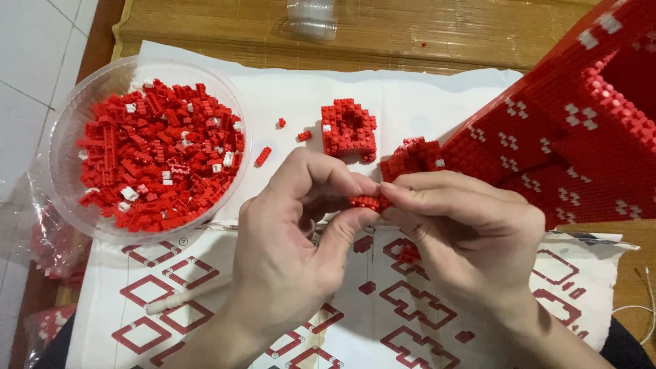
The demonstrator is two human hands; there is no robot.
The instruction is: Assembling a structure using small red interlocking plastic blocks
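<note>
My left hand and my right hand meet at the middle of the view, both pinching a small strip of red bricks between thumbs and fingertips. Just behind it lies a small red brick cluster, and further back a square red block with a hollow centre. A large red brick structure with white dot patterns fills the right side. Under my hands lies a white instruction sheet with red outlined shapes.
A clear round bowl full of several loose red and white bricks stands at the left. A few stray red bricks lie on the sheet. A white stick tool lies under my left wrist. A clear container stands at the back.
</note>
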